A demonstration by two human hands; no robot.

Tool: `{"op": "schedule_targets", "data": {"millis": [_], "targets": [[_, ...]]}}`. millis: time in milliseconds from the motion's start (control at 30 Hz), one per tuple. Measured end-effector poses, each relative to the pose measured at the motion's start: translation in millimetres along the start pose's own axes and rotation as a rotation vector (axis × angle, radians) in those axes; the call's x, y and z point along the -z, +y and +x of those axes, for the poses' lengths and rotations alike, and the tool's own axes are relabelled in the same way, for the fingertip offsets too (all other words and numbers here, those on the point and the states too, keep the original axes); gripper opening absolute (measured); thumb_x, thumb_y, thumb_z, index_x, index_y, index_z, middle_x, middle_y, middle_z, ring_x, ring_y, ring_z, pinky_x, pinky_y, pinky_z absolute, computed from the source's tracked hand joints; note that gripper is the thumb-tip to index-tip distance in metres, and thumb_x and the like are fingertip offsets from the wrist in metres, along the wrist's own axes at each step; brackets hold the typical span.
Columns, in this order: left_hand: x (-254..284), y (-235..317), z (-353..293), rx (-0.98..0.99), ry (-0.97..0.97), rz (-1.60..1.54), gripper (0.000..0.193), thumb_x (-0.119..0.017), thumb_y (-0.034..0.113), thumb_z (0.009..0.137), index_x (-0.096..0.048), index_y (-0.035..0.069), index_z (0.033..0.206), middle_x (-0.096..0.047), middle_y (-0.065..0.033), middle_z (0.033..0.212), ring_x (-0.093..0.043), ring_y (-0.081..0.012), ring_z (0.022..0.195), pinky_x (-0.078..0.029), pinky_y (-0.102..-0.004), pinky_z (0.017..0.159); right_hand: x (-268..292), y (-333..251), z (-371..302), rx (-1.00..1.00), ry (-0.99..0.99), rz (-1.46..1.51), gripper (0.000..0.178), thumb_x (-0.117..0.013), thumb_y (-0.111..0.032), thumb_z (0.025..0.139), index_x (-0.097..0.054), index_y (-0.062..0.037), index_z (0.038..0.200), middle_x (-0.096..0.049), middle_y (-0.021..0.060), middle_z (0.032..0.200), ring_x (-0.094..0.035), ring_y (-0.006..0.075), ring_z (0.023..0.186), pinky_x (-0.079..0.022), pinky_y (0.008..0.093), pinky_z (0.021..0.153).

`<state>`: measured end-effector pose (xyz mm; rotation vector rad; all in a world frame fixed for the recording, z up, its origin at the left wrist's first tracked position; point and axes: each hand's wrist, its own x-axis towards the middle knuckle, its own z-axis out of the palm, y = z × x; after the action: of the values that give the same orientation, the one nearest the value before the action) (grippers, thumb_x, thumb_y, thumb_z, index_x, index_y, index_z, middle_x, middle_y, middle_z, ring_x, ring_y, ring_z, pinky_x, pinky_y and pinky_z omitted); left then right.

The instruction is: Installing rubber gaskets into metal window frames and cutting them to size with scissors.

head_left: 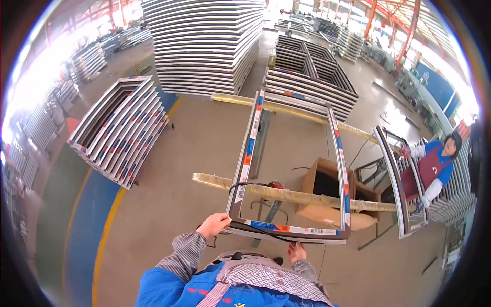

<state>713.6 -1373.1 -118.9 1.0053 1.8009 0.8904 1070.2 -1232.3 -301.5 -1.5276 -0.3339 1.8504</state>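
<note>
A rectangular window frame (342, 176) with taped sides in blue, orange and white lies in front of me across two wrapped bars. A thin black rubber strip (263, 233) runs along its near side, and part of it loops over the left side. My left hand (215, 225) is closed at the near left corner, fingers on the frame's edge. Beneath the near side, toward the right, my right hand (296, 251) has its fingers pinched together at the strip's end; the exact grip is partly hidden by the frame.
Wrapped support bars (371, 205) cross under the frame, with a cardboard box (312, 184) below. A co-worker (429, 166) at the right handles another frame (391, 179). Stacked frames stand at the left (120, 128), a tall stack (199, 51) behind, and another stack (312, 87) beyond the bars.
</note>
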Motion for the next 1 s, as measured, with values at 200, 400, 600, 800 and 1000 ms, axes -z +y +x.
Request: {"op": "schedule_targets", "data": {"millis": [200,400,600,800,1000], "targets": [[0,-1,-6,0.002,0.032,-0.016,0.024,-0.050,0.022,0.087,-0.055,0.000,0.078,-0.055,-0.0028,0.066,-0.050,-0.0120,0.064,-0.042,-0.0272,0.064,2,0,5,0.053,-0.106,-0.125,0.010,-0.045,-0.023,0.093,-0.049,-0.0148,0.097,-0.057,0.0015,0.083,-0.053,0.0168,0.076,-0.038,0.0345,0.063],[-6,-13,-4,-0.011,0.069,-0.047,0.027,-0.051,0.029,0.085,-0.059,0.003,0.082,-0.062,-0.0078,0.071,-0.059,-0.0208,0.066,-0.045,-0.0324,0.064,-1,-11,3,-0.121,-0.135,-0.092,0.007,-0.047,-0.023,0.092,-0.049,-0.0173,0.096,-0.057,-0.0006,0.077,-0.054,0.0152,0.072,-0.038,0.0351,0.064],[-5,-10,-11,-0.005,0.072,-0.049,0.028,-0.052,0.030,0.084,-0.061,0.004,0.082,-0.064,-0.0083,0.073,-0.060,-0.0222,0.069,-0.046,-0.0325,0.065,-1,-6,16,-0.069,-0.074,-0.167,0.010,-0.048,-0.026,0.091,-0.052,-0.0173,0.095,-0.059,-0.0002,0.086,-0.055,0.0140,0.079,-0.038,0.0351,0.066],[-6,-6,-17,-0.003,0.092,0.000,0.028,-0.051,0.031,0.084,-0.061,0.005,0.082,-0.064,-0.0090,0.073,-0.060,-0.0247,0.070,-0.046,-0.0343,0.066,1,-12,6,-0.160,-0.191,-0.163,0.009,-0.049,-0.025,0.091,-0.053,-0.0183,0.096,-0.060,-0.0025,0.083,-0.055,0.0136,0.078,-0.038,0.0346,0.069],[-10,-12,-15,-0.060,0.098,0.034,0.027,-0.051,0.030,0.084,-0.061,0.006,0.081,-0.063,-0.0092,0.072,-0.060,-0.0263,0.070,-0.046,-0.0363,0.065,5,-5,23,-0.136,-0.187,-0.234,0.014,-0.050,-0.027,0.091,-0.055,-0.0143,0.095,-0.061,-0.0025,0.083,-0.055,0.0140,0.078,-0.038,0.0346,0.070]]}}
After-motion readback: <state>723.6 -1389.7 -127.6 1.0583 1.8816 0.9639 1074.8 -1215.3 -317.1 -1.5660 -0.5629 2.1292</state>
